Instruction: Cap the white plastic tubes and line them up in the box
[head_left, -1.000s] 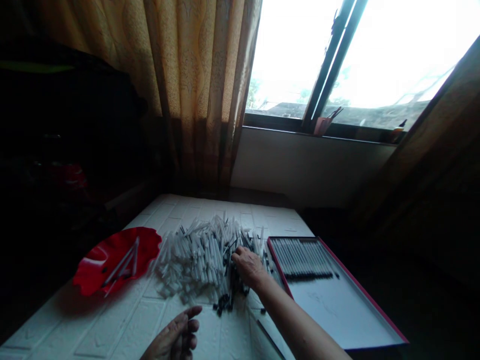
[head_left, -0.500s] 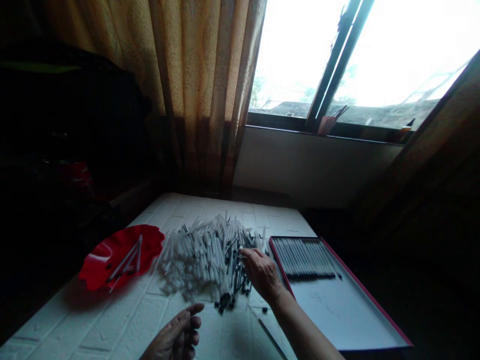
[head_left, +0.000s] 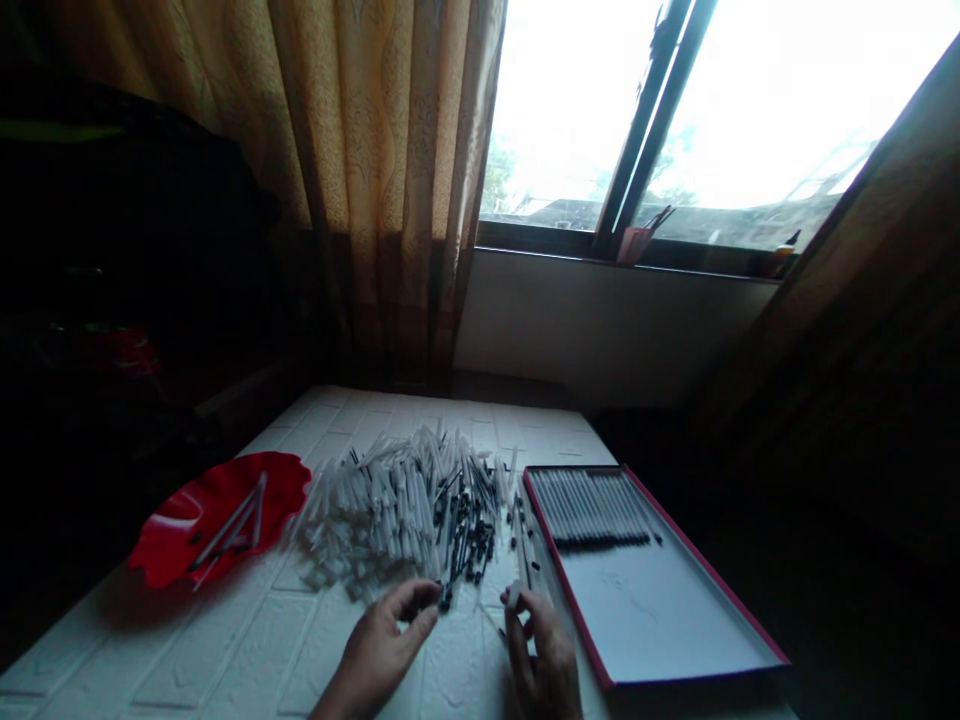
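Observation:
My left hand (head_left: 394, 635) is closed in a pinch at the near edge of the pile, its thumb and forefinger at a small black pen cap (head_left: 446, 602). My right hand (head_left: 544, 655) is closed around a whitish pen barrel (head_left: 514, 595), of which only the end shows above the fingers. Beyond both hands lies a heap of clear pen barrels (head_left: 405, 500), with dark refills and black caps (head_left: 472, 535) along its right side. A thin refill (head_left: 491, 618) lies between the hands, partly hidden by the right one.
A shallow red-rimmed box (head_left: 675, 620) stands on the right, a row of pens (head_left: 600, 510) lined up in its far part. On the left a wavy red dish (head_left: 169, 520) holds a few barrels. The white table (head_left: 240, 640) has a brick pattern. Curtains and a window are behind.
My right hand has drawn back from the pile toward me, with a barrel in it. My left hand has moved forward to the pile's near edge and its fingers have closed. The view has shifted slightly.

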